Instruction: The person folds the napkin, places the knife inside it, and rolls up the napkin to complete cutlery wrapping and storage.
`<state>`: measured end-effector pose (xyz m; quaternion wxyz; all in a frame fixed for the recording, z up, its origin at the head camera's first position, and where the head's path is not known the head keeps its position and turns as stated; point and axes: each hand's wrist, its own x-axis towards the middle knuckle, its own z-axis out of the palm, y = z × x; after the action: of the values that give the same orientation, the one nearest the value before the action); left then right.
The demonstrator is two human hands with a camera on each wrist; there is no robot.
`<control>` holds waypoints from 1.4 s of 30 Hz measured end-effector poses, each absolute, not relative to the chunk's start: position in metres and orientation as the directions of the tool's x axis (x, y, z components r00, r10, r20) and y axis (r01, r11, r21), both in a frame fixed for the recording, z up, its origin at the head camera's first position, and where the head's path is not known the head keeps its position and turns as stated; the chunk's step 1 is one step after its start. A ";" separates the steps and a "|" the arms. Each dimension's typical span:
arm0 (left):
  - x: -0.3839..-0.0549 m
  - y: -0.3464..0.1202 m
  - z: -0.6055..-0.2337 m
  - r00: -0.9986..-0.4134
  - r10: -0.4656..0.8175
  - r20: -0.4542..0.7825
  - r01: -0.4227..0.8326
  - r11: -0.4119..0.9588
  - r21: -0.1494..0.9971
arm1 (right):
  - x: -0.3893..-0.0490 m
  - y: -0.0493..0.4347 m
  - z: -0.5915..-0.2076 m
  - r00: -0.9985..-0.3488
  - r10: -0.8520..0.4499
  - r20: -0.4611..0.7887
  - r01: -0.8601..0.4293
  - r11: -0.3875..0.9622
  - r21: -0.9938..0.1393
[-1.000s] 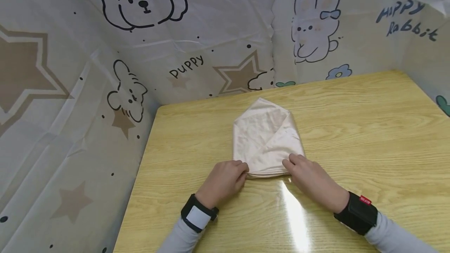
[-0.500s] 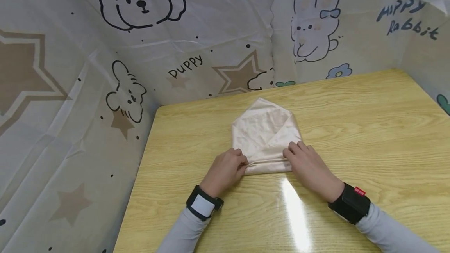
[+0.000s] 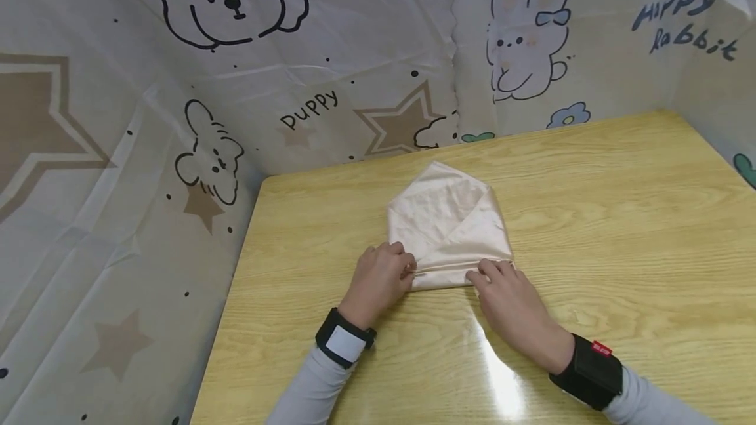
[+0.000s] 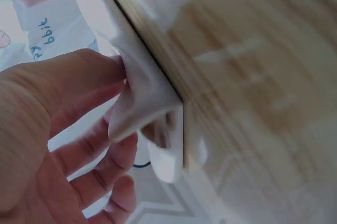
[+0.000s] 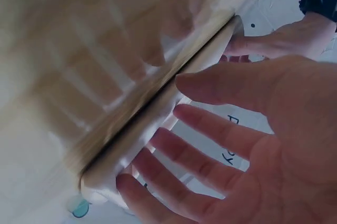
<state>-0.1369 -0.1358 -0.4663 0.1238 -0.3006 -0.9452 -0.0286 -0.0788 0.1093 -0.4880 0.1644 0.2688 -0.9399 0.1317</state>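
A pale pink satin cloth [image 3: 443, 215] lies folded on the wooden table, its pointed end away from me and a narrow folded band along the near edge. My left hand [image 3: 380, 281] pinches the left end of that band. In the left wrist view, thumb and fingers hold the cloth [image 4: 139, 84] where its layers part into a small loop at the side. My right hand [image 3: 514, 307] touches the right part of the band. The right wrist view shows its fingers [image 5: 184, 155] spread and fairly straight, fingertips along the cloth's rolled edge, thumb at the front.
The wooden table [image 3: 620, 215] carries a bright light reflection in front of the cloth. White sheeting [image 3: 331, 31] printed with cartoon animals and stars stands behind and to the left. Black bands [image 3: 587, 372] are strapped round both wrists.
Both hands lifted the cloth's near edge and folded it away from me into a band. Since then the right hand has loosened and slid back toward the near edge; the left hand stayed at its end.
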 end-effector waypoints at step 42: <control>-0.131 -0.099 -0.457 -0.797 0.594 0.109 0.604 0.788 0.118 | -0.123 0.111 -0.470 -0.775 -0.580 0.251 -0.618 0.779 -0.108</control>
<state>-0.1311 -0.0986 -0.4573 0.0332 -0.3171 -0.9449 -0.0737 -0.1235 0.1114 -0.4697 0.1021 0.3192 -0.9376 0.0926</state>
